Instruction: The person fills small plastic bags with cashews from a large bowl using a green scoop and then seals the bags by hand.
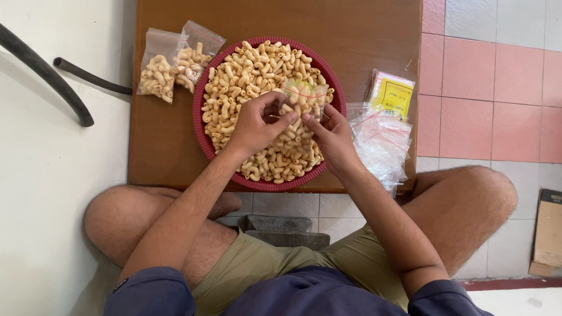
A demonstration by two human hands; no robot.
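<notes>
A round red basket tray (198,108) heaped with pale curled macaroni snacks (250,66) sits on a low brown wooden table (335,23). Over the tray, my left hand (254,123) and my right hand (331,135) together hold a small clear zip bag (302,93) by its mouth. The bag hangs between the fingertips of both hands, just above the snacks. How much is inside the bag is hard to tell.
Two filled clear bags (172,64) lie on the table left of the tray. A pile of empty clear bags (381,143) and a yellow-labelled packet (392,93) lie at the right. A black hose (41,68) runs at left, cardboard (555,233) on the tiled floor at right.
</notes>
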